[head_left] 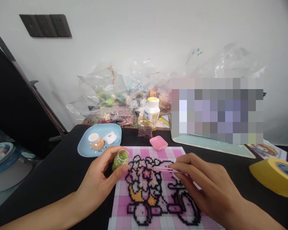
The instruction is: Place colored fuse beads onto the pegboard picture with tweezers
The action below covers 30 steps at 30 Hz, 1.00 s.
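My left hand (102, 174) is wrapped round a small clear jar of green beads (121, 159), its mouth uncovered and facing up, at the left edge of the bead pattern. In my right hand (204, 182) is a pair of pink tweezers (162, 169), pinched between thumb and fingers. Their tips point left, over the flower part of the design; whether a bead sits between them is too small to tell. Beneath both hands lies the bead picture (144, 209) on a pink-and-white checked sheet, with black outlines, orange patches and pink flowers.
Behind the sheet lies a pink ridged tray (158, 143). A blue plate (84, 137) holds a white-lidded jar (96, 141) and a small packet. A white bottle (151, 113) and bulging plastic bags (105, 86) line the wall. Yellow tape (266, 175) lies at right.
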### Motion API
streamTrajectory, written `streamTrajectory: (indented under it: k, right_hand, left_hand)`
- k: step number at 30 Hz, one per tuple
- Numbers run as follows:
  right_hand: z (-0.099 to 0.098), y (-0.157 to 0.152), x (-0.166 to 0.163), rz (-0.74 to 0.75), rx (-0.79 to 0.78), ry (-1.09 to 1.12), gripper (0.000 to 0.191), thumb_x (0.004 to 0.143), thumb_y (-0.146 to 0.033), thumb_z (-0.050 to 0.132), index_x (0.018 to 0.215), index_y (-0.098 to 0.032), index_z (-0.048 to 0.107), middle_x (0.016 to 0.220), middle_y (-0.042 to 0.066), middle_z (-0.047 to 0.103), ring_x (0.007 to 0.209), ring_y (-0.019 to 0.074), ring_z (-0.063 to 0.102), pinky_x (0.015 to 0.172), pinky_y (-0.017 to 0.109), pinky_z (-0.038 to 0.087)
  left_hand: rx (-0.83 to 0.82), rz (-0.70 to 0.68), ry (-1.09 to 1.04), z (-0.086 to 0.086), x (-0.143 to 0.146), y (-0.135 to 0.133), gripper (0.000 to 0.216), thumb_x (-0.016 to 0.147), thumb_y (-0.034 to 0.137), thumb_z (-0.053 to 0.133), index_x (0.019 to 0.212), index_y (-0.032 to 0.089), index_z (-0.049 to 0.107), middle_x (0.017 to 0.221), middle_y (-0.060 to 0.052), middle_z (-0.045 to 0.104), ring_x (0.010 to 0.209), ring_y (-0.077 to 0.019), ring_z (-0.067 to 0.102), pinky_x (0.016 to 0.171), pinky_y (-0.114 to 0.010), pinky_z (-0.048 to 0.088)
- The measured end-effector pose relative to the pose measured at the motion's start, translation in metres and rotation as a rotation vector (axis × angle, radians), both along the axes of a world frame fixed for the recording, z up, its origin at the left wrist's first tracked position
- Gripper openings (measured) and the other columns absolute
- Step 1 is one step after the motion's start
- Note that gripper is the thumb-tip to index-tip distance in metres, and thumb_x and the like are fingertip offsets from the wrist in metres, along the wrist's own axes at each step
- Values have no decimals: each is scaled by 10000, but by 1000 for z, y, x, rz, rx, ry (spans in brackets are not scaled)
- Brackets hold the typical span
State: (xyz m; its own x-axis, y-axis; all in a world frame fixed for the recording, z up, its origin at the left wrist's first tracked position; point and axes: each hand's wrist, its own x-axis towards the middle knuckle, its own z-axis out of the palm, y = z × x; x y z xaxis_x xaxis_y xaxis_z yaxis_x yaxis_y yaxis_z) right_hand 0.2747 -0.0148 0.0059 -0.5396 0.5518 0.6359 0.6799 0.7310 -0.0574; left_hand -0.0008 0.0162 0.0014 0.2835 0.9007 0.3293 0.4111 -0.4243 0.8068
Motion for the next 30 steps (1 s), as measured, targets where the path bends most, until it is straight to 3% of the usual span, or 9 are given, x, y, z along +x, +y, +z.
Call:
streamTrajectory:
  k: [12,20,25,30]
  right_hand:
    - [2,-6,-9,43,-77,46,191,932,-94,419,1064,-138,550,877,57,608,704,113,562,552,226,446]
    - [13,2,11,75,-260,16,178,944,-130,439,1038,-178,583,905,50,605,744,116,585,633,233,468]
    - [21,2,18,76,-390,-55,199,948,-142,419,939,-174,615,850,44,592,706,116,564,614,238,439]
    - [21,2,20,63,-446,-91,212,949,-174,422,963,-185,633,854,45,586,694,121,552,607,249,419]
  left_hand:
    - [33,-64,50,1,0,0,192,901,312,557,1083,261,522,987,-14,644,909,-161,634,700,-222,521]
    - [-3,-28,0,1,3,-1,201,902,291,536,1095,239,516,982,-20,633,874,-138,635,750,-224,521]
    - [19,-38,3,2,5,-1,176,897,269,534,1072,245,527,973,-9,633,861,-123,630,755,-205,517]
    - [19,-26,-4,-1,5,1,172,893,277,542,1065,269,531,966,8,634,861,-115,625,750,-185,510]
